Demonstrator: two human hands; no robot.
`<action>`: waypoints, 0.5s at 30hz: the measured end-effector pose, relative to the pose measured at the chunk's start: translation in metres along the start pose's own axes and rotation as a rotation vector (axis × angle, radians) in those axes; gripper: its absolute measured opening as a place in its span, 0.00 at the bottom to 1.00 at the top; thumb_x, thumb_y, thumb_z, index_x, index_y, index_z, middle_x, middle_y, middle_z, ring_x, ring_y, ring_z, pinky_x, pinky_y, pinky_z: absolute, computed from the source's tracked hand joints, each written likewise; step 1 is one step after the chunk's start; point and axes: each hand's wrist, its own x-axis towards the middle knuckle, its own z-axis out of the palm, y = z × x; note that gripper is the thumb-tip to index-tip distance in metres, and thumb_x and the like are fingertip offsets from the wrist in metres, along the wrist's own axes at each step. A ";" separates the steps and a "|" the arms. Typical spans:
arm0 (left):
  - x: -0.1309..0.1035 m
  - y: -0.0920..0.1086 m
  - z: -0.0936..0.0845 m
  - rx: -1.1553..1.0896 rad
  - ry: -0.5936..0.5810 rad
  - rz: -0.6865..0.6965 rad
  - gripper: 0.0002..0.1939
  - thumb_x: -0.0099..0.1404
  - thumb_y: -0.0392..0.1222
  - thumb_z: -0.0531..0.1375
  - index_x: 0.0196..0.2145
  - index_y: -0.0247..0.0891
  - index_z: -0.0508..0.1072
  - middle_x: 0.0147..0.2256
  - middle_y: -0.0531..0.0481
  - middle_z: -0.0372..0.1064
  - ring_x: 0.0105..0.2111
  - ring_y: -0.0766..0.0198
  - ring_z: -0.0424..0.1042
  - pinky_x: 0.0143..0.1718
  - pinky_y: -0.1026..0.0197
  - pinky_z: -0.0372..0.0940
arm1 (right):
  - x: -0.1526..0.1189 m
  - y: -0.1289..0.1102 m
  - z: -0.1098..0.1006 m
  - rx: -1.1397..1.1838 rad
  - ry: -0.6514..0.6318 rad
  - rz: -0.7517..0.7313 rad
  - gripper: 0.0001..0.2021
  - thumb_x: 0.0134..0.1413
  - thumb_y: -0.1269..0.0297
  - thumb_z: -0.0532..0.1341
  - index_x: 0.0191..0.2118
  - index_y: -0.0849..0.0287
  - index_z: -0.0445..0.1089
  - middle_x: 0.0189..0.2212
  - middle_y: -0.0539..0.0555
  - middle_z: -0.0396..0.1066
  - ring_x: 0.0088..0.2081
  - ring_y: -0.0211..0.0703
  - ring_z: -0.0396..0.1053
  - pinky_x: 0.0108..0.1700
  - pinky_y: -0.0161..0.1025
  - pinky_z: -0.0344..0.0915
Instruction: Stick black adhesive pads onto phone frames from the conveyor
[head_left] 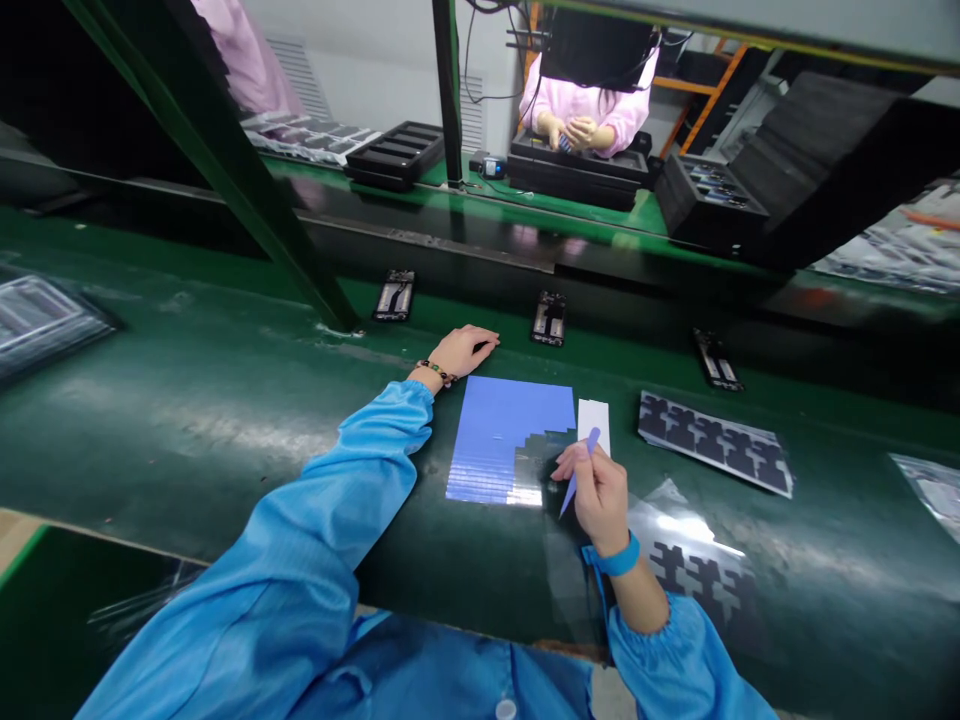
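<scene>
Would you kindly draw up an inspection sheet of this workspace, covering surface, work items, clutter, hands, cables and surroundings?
Surface: green bench, with glare patches.
Work items: blue sheet, its blue ending in steps toward the lower right; white card beside it; blue-purple pointed tool, held.
Clutter: three phone-like frames along the far side; sheet of dark shapes and clear film on the right.
Hands: left hand lies just beyond the blue sheet's far left corner, nothing seen in it; right hand grips the tool.
Cables: dark cables hang beyond the bench.
Surroundings: a co-worker's pink sleeves above black trays; slanting green post.
</scene>
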 end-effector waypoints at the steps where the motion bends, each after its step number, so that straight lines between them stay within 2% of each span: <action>1: 0.000 0.000 0.000 -0.002 -0.001 0.001 0.14 0.74 0.44 0.57 0.49 0.46 0.82 0.55 0.51 0.80 0.57 0.53 0.76 0.62 0.46 0.70 | 0.000 0.000 0.000 -0.002 -0.001 -0.002 0.24 0.75 0.53 0.54 0.25 0.53 0.72 0.25 0.53 0.76 0.35 0.47 0.75 0.42 0.47 0.70; 9: 0.000 0.002 -0.001 0.010 -0.025 -0.008 0.15 0.75 0.45 0.56 0.49 0.46 0.82 0.55 0.52 0.79 0.58 0.53 0.76 0.63 0.47 0.70 | 0.000 -0.005 0.000 -0.045 -0.027 -0.017 0.23 0.74 0.57 0.56 0.25 0.54 0.74 0.27 0.53 0.74 0.35 0.45 0.74 0.41 0.45 0.68; 15: 0.000 0.003 -0.003 0.014 -0.034 -0.012 0.16 0.75 0.45 0.55 0.50 0.45 0.82 0.55 0.52 0.79 0.58 0.54 0.75 0.63 0.48 0.70 | 0.001 -0.007 0.000 -0.076 -0.027 -0.042 0.20 0.71 0.59 0.61 0.24 0.55 0.74 0.27 0.52 0.73 0.33 0.42 0.71 0.39 0.43 0.67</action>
